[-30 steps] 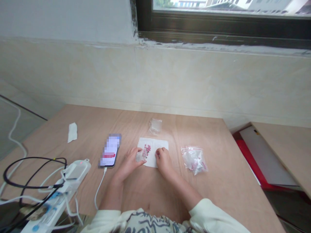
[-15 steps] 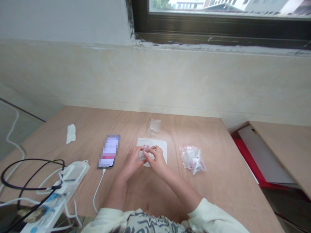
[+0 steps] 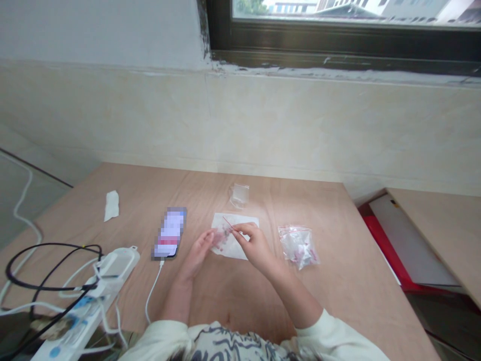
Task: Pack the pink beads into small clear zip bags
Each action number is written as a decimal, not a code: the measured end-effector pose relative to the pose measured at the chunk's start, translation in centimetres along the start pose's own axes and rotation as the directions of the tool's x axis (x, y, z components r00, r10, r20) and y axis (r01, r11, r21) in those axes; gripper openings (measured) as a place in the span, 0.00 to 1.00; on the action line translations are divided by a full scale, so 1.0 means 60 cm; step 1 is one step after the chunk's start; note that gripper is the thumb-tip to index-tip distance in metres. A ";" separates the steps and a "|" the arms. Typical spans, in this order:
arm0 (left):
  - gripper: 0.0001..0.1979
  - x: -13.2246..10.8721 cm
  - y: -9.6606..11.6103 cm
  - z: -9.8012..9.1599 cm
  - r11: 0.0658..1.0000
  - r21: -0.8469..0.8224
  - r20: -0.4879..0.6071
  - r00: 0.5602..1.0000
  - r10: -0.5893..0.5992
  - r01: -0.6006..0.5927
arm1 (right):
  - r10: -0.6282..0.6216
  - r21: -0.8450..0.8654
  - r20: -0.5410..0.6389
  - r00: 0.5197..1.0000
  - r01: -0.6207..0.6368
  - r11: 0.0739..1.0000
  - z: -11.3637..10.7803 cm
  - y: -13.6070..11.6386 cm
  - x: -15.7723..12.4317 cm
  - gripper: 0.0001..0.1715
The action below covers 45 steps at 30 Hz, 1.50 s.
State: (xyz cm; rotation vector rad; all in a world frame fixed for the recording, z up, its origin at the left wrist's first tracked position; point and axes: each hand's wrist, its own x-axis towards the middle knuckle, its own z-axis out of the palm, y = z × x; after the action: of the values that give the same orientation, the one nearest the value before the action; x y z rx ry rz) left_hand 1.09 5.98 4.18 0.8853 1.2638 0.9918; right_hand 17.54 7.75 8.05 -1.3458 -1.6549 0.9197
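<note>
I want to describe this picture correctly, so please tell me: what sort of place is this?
Probably a plain home room or small workroom: a plywood table holds a phone on a cable and a power strip, and a window shows buildings outside.

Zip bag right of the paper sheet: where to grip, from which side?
Pinch the red-striped zip edge of the clear zip bag from above, coming from its left, where the right hand is. The bag lies flat and slack; that strip looks firmest and sits clear of the lumpy pink contents.
</note>
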 end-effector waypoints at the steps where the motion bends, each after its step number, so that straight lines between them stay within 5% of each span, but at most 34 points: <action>1: 0.18 -0.002 0.000 0.002 0.998 -0.060 0.025 1.000 -0.012 0.014 | 0.021 0.003 0.003 1.000 -0.021 1.000 -0.001 0.001 0.001 0.07; 8: 0.13 0.000 0.002 0.005 0.976 -0.220 -0.061 0.998 -0.008 -0.006 | 0.139 0.092 -0.026 0.990 -0.136 0.986 -0.006 0.003 0.005 0.09; 15: 0.14 -0.003 -0.004 0.013 0.923 -0.385 0.084 0.996 0.012 0.021 | 0.194 0.262 0.021 0.981 -0.192 0.946 0.003 0.002 0.008 0.11; 20: 0.09 0.003 -0.011 0.005 0.913 -0.408 0.040 0.999 -0.009 0.024 | 0.253 0.336 -0.044 0.966 -0.224 0.915 0.013 0.039 0.016 0.14; 24: 0.09 0.009 -0.016 -0.010 0.914 -0.406 -0.028 1.000 -0.014 0.002 | 0.232 0.100 -0.143 0.962 -0.219 0.971 0.031 0.084 0.023 0.08; 30: 0.09 0.012 -0.015 -0.030 0.904 -0.426 -0.107 0.994 -0.018 -0.029 | 0.111 -0.245 0.020 0.994 -0.103 0.964 0.072 0.108 0.034 0.10; 45: 0.06 0.014 -0.017 -0.036 0.835 -0.550 -0.116 0.991 -0.058 -0.015 | 0.207 -0.438 0.201 0.958 -0.100 0.893 0.082 0.099 0.074 0.05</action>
State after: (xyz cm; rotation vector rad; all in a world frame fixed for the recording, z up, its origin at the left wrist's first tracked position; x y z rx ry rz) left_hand -0.95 6.44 2.70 0.3574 1.0021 1.3233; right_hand 14.95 12.88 1.23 -1.7342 -2.0456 0.8721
